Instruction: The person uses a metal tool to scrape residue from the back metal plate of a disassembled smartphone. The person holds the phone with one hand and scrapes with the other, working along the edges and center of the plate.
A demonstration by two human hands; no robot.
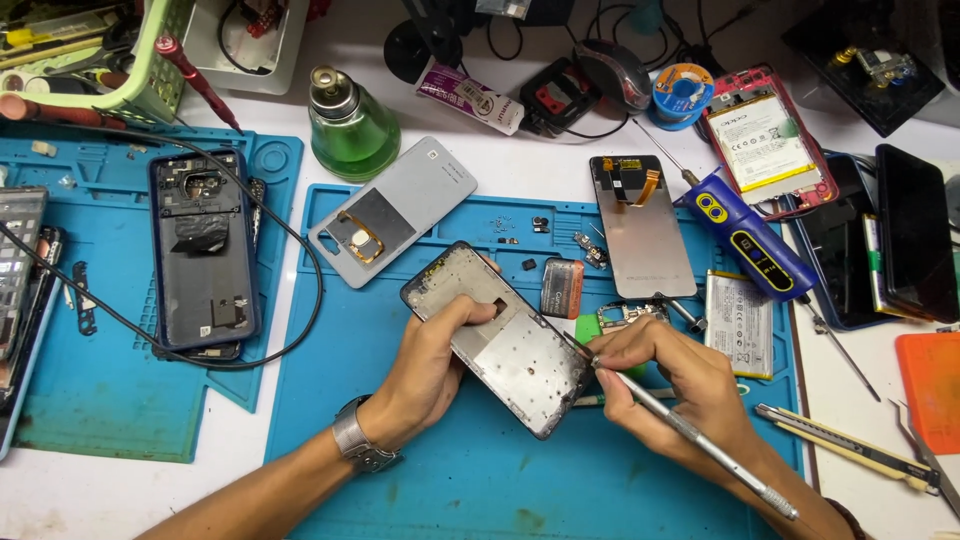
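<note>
Frame (505, 338) long axis upper-left to lower-right.

Silver phone frame (505, 340), blue mat (480, 470), green bottle (352, 125).

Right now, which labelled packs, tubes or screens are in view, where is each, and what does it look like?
Tube: top centre, lying flat, white with purple end and printed label.
Battery: upper right, inside a red-edged phone, white with yellow strip.
Loose battery: right of the right hand, silver-white rectangle.
Screen panel: centre right, face down, grey, orange ribbon.
Dark phone: far right, black glass, unlit.
</note>
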